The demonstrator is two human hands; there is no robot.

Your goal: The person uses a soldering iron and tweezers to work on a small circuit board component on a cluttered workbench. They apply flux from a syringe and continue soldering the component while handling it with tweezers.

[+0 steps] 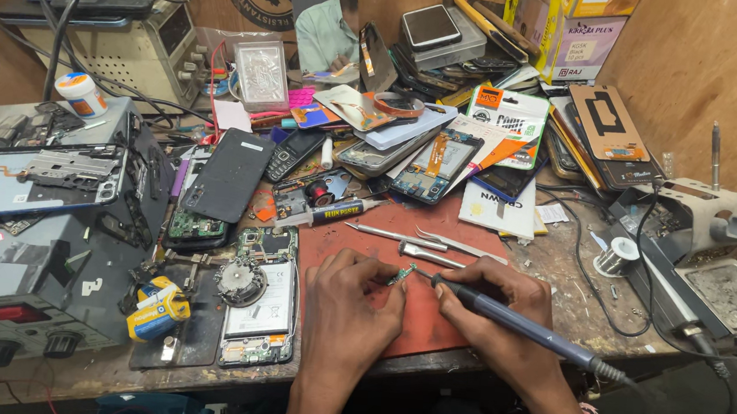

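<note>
Cluttered repair bench, wooden top, red work mat at centre. Our left hand pinches a small green circuit board against the mat, fingertips closed on it. Our right hand is wrapped tight round a blue soldering iron, tip touching the board. Tweezers lie just beyond on the mat; an opened phone sits left of it; a solder spool stands well right.

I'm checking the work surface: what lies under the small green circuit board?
The small green circuit board rests on the red mat, pinched by the left hand. The fingers cover the board's left end and the mat beneath it.
</note>
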